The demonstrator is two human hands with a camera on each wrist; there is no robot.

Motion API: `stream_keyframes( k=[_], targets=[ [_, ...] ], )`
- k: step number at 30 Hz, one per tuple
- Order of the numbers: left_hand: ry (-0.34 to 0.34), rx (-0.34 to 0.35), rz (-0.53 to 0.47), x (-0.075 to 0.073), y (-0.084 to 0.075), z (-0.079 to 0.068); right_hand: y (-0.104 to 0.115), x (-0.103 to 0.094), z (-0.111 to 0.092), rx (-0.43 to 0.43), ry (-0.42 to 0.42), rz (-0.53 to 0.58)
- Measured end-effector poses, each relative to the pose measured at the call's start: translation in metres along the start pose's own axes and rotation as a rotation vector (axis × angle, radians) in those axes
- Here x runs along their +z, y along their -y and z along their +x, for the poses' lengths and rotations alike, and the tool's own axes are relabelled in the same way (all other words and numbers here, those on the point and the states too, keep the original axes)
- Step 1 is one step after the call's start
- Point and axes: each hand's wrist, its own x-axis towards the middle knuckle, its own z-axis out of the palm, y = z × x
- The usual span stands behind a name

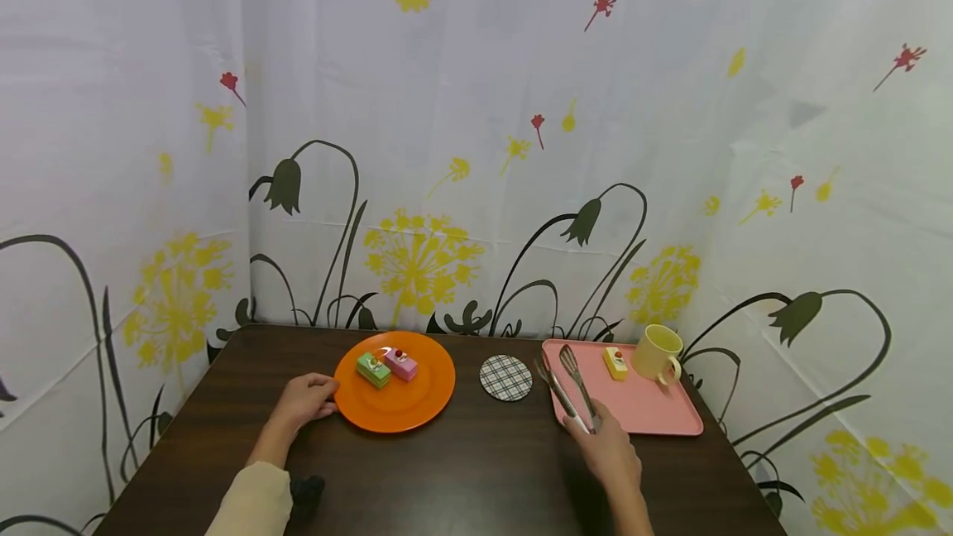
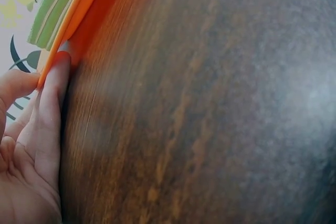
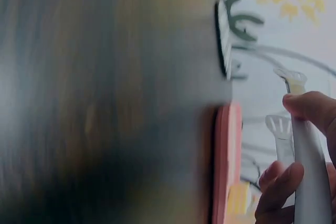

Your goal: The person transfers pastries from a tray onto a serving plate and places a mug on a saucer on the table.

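Observation:
My left hand point(image 1: 304, 400) pinches the left rim of an orange plate point(image 1: 424, 408), thumb on top and fingers beneath, as the left wrist view shows. On the plate sit a green cake slice point(image 1: 374, 370) and a pink cake slice point(image 1: 402, 364), side by side. My right hand point(image 1: 606, 447) holds metal serving tongs point(image 1: 567, 394) by their arms, the two ends spread apart. The tongs are above the left part of a pink tray point(image 1: 663, 412). A yellow cake slice point(image 1: 615, 363) and a yellow mug point(image 1: 657, 353) stand on that tray.
Between plate and tray lies a round checked coaster point(image 1: 506, 378). A small dark object point(image 1: 306, 493) lies near my left sleeve; its kind is unclear. A flower-printed curtain point(image 1: 447, 147) hangs behind the dark wooden table point(image 1: 462, 478) and along its sides.

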Motion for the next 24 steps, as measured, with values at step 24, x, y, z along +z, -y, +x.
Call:
stream_keyframes(
  k=[24],
  targets=[
    [0.001,0.041,0.038,0.001,-0.003,-0.006,-0.059,-0.046,0.041,0.122,-0.078,-0.18]
  ],
)
